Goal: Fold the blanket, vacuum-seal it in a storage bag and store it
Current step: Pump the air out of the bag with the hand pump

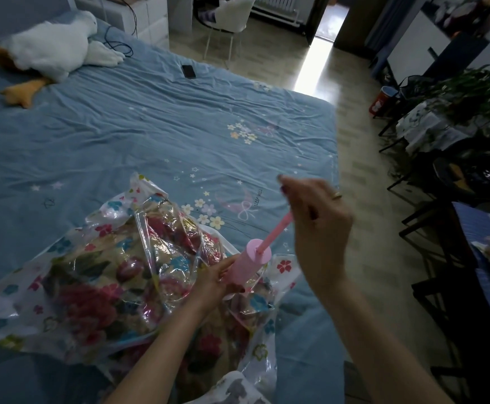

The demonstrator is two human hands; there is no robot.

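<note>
A wide bed covered by a wrinkled light-blue sheet printed with small flowers and stars (156, 121) fills most of the view. On its near part lies a clear plastic storage bag patterned with coloured flowers (63, 290), and inside it sits the folded blanket with a dark red and beige floral print (98, 287).

The left hand (213, 282) curls its fingers round the pale pink cylinder of a hand pump (251, 262), which stands tilted on the bag just beside those fingers. The right hand (316, 220), with a ring on one finger, closes its fingers round the top of the thin pink pump rod (276, 233), drawn up and out of the cylinder below them.

Far beyond both hands, a white plush goose with orange feet (54, 45) lies by the head of the bed, and a dark phone (189, 71) rests on the sheet. Right of the right hand's fingers runs a pale tiled floor (363, 199), with dark metal racks and leafy green plants (468, 94) along the wall; a white chair (232, 16) stands near a lit doorway.
</note>
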